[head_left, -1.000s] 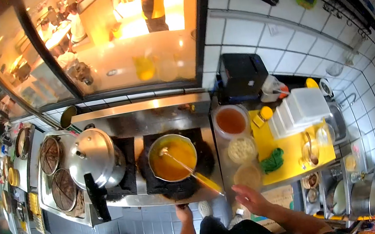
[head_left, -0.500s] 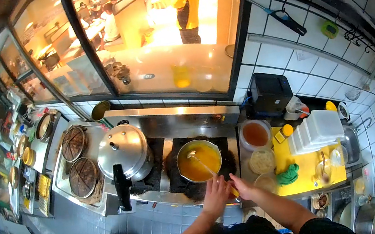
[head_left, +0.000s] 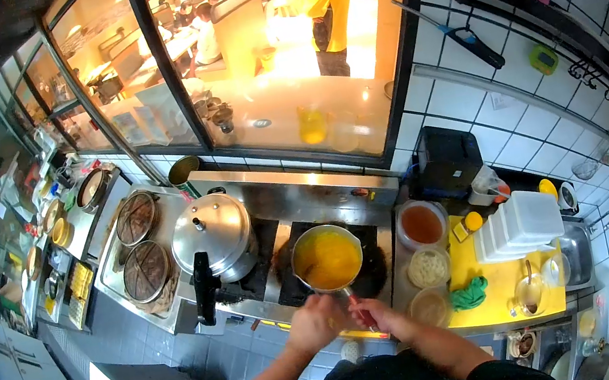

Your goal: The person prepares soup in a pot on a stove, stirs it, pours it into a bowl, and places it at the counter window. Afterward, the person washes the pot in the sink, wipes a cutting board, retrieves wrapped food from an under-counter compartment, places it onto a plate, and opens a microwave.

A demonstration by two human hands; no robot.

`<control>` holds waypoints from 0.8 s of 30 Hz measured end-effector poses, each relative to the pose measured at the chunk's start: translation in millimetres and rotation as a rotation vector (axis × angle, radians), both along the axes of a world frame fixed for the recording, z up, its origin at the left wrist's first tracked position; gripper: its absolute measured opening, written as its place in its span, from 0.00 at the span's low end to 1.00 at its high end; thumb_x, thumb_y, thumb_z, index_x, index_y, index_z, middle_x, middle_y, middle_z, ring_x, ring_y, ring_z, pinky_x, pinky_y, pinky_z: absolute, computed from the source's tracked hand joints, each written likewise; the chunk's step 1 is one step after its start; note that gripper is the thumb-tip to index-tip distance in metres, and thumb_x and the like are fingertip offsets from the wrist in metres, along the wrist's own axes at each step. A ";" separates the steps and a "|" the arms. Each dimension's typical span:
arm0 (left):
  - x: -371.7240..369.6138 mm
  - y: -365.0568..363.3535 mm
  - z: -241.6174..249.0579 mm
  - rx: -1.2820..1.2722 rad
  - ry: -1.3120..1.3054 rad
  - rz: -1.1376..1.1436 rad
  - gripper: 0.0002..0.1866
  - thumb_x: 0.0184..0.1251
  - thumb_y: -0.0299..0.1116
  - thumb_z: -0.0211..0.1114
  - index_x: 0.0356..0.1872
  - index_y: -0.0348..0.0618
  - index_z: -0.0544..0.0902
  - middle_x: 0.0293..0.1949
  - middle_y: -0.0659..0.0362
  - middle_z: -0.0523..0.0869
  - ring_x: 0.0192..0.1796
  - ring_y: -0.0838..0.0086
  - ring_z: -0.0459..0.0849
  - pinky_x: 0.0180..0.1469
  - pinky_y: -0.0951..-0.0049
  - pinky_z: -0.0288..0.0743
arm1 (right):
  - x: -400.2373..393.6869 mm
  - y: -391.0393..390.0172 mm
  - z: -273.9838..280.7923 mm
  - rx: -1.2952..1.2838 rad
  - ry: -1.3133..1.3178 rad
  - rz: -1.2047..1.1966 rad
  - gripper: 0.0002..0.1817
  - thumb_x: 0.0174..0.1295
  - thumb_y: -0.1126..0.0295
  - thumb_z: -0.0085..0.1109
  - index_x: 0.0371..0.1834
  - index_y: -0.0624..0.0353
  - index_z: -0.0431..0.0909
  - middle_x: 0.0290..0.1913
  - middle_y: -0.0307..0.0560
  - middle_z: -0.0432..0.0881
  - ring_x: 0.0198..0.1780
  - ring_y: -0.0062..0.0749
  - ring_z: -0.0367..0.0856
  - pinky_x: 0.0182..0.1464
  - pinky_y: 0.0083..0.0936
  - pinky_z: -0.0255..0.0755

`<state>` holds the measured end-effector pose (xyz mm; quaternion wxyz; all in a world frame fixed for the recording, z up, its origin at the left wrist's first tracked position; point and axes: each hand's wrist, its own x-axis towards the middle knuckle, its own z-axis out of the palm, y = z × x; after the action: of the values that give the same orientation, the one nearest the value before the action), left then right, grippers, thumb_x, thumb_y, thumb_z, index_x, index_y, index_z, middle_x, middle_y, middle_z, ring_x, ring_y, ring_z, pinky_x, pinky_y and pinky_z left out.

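Note:
A saucepan (head_left: 326, 259) of yellow-orange liquid sits on the right burner, its red handle (head_left: 352, 300) pointing towards me. My right hand (head_left: 372, 315) is wrapped around that handle. Just left of it, at the pan's near edge, my left hand (head_left: 317, 323) is closed in a fist; whatever it may hold is hidden. No ladle can be made out in the pan now, and the liquid's surface looks smeared. On the burner to the left stands a lidded silver pressure cooker (head_left: 211, 234) with a black handle (head_left: 206, 287).
Right of the stove are tubs of reddish liquid (head_left: 420, 224) and pale contents (head_left: 428, 267), a green cloth (head_left: 470, 293), white containers (head_left: 527, 219) and a sink (head_left: 578, 253). Two round mesh covers (head_left: 146, 271) lie at left. Behind the window stands a person in yellow (head_left: 333, 12).
My right hand, open before, has closed on the saucepan's handle. My left hand has shifted left and curled into a fist. The ladle seen in the pan no longer shows. The view has shifted slightly.

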<state>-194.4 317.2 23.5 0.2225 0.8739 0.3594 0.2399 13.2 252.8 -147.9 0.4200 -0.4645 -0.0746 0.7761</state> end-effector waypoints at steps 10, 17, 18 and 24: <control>-3.3 76.0 -46.7 -0.153 -0.458 0.564 0.08 0.65 0.28 0.63 0.36 0.34 0.85 0.30 0.49 0.89 0.32 0.67 0.87 0.38 0.66 0.79 | 0.8 -1.8 -14.4 0.070 -0.053 0.071 0.12 0.70 0.60 0.60 0.42 0.57 0.77 0.27 0.38 0.76 0.24 0.24 0.75 0.23 0.23 0.70; 8.4 60.9 -59.5 -0.493 -0.631 0.387 0.09 0.69 0.27 0.63 0.38 0.31 0.86 0.31 0.54 0.89 0.34 0.72 0.89 0.40 0.72 0.81 | -5.9 -1.4 9.3 -0.023 -0.039 0.029 0.11 0.74 0.59 0.58 0.43 0.54 0.75 0.25 0.34 0.72 0.22 0.21 0.70 0.20 0.20 0.63; 6.5 57.7 -58.4 -0.536 -0.652 0.383 0.09 0.69 0.27 0.62 0.38 0.31 0.86 0.31 0.54 0.89 0.34 0.72 0.89 0.39 0.73 0.82 | -6.1 -0.9 3.2 -0.009 0.004 0.026 0.10 0.74 0.59 0.58 0.43 0.53 0.74 0.24 0.33 0.70 0.21 0.20 0.68 0.20 0.20 0.60; -22.4 55.5 -17.7 -0.742 -0.603 0.420 0.09 0.69 0.26 0.59 0.35 0.31 0.85 0.29 0.55 0.88 0.29 0.71 0.89 0.35 0.75 0.82 | -24.7 -4.9 16.6 0.073 -0.160 0.020 0.09 0.72 0.66 0.60 0.41 0.52 0.69 0.23 0.31 0.64 0.19 0.18 0.60 0.18 0.20 0.52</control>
<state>-216.7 372.7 5.8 0.5580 0.5376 0.5076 0.3768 -11.5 247.9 -131.3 0.4215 -0.5086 -0.1409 0.7374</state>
